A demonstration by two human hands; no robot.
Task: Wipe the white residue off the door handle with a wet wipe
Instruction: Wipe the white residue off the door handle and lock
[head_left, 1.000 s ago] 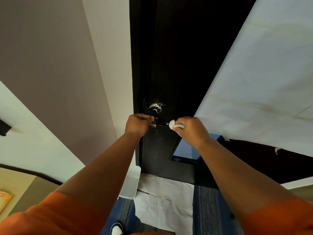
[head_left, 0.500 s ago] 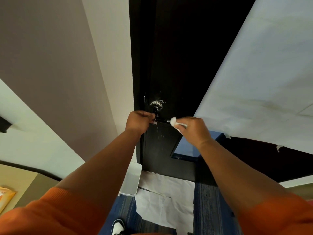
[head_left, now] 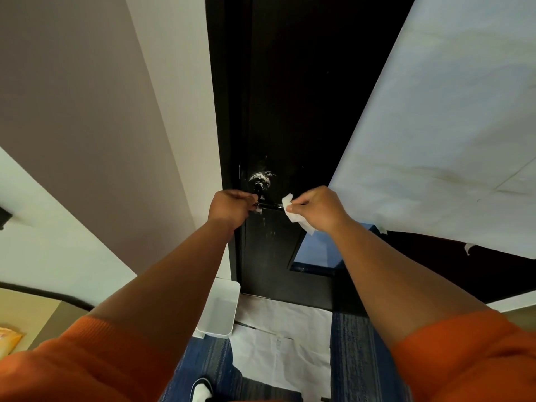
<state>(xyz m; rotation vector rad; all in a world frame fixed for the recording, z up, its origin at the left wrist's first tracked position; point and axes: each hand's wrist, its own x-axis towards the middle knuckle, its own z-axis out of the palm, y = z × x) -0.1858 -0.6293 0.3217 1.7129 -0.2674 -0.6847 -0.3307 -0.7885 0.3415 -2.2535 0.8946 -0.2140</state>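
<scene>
Far below the handle (head_left: 268, 205), nearest of all, a shoe (head_left: 200, 391) stands by paper (head_left: 278, 343) spread on the floor. A white bin (head_left: 219, 309) sits below and left of the handle, against the door frame. Orange sleeves (head_left: 72, 367) are pushed up, and both bare forearms reach toward the handle.

The left hand (head_left: 230, 208) grips the handle's left end, its fingers (head_left: 246, 200) curled round the bar. The right hand (head_left: 319, 210) is at the handle's right end, pinching a white wipe (head_left: 293, 210). One corner of the wipe stands up at the tip of the bar — touching it or just short of it, I cannot tell. The rest trails below the hand.

The residue (head_left: 259, 178) is thickest on the rosette just above the handle. A small white bit sits on the bar beside the left fingers, and pale specks run down the dark door (head_left: 290, 97) below the handle. The bar between the hands looks mostly dark. A large white sheet (head_left: 435, 140) hangs to the right of the handle.

The main risk is probably missed ground: the left hand covers the very end where residue lies, so it may pick some up and put it back. A pinched corner presses weakly, so dried residue could smear rather than lift. A loaded wipe could also drag white onto the door. Bearing down on the bar might turn it and let the door swing — the left grip seems meant to stop that.
</scene>
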